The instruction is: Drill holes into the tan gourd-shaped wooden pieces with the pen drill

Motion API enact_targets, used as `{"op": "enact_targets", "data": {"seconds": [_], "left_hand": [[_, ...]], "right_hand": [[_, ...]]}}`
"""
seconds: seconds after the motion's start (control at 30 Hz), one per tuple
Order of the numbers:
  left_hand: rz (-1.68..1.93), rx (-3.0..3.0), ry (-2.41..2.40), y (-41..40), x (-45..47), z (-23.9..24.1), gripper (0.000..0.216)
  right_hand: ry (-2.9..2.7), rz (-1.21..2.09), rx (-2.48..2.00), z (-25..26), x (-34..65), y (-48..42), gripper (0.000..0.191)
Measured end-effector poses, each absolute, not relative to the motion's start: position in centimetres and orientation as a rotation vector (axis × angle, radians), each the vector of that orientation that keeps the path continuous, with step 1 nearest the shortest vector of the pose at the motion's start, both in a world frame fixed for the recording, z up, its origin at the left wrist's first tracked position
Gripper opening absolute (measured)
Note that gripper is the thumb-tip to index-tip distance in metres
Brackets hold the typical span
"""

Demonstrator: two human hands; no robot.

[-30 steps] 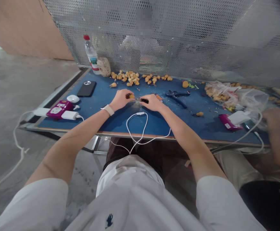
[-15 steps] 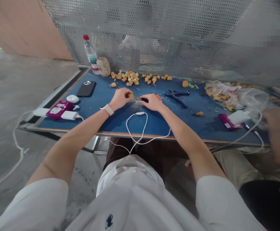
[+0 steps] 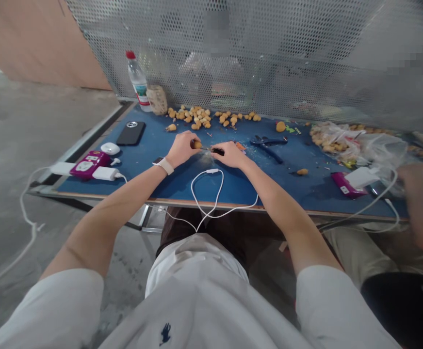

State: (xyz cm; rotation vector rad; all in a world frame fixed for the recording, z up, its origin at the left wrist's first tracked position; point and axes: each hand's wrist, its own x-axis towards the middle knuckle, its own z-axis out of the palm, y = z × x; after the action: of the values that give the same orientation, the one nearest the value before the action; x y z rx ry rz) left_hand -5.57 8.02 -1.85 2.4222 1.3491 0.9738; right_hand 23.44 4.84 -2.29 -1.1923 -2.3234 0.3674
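My left hand (image 3: 182, 148), with a watch on its wrist, is closed round a small yellow-brown gourd (image 3: 197, 145). My right hand (image 3: 229, 154) grips the dark handle (image 3: 219, 151) of a slim metal tool whose thin shaft (image 3: 206, 149) points left at the gourd. Whether the tip touches the gourd or enters it is too small to tell. Pale dust lies on the blue tabletop (image 3: 175, 182) beneath both hands. Blue-handled pliers-like cutters (image 3: 268, 143) rest to the right, and a single small gourd (image 3: 301, 171) lies beyond them.
Several small gourds (image 3: 197, 116) are heaped along the perforated metal screen (image 3: 287, 63). At left are a bottle (image 3: 140, 87), a jar (image 3: 156, 100), a phone (image 3: 131, 133) and a purple device (image 3: 89, 165). A white cable (image 3: 193, 194) loops near me. A co-worker's hand (image 3: 417, 179) is at right.
Both hands stay nearly in place. The left hand has turned slightly with the gourd, and the watch face shows more.
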Motion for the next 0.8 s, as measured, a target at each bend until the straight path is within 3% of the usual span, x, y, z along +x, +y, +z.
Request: {"op": "enact_targets", "data": {"seconds": [0.8], "left_hand": [[0.954,2.438,1.288,7.1,-4.4,-2.0,0.025]], "right_hand": [[-2.286,0.389,-1.223,-2.0,23.0,4.5,0.036]]}}
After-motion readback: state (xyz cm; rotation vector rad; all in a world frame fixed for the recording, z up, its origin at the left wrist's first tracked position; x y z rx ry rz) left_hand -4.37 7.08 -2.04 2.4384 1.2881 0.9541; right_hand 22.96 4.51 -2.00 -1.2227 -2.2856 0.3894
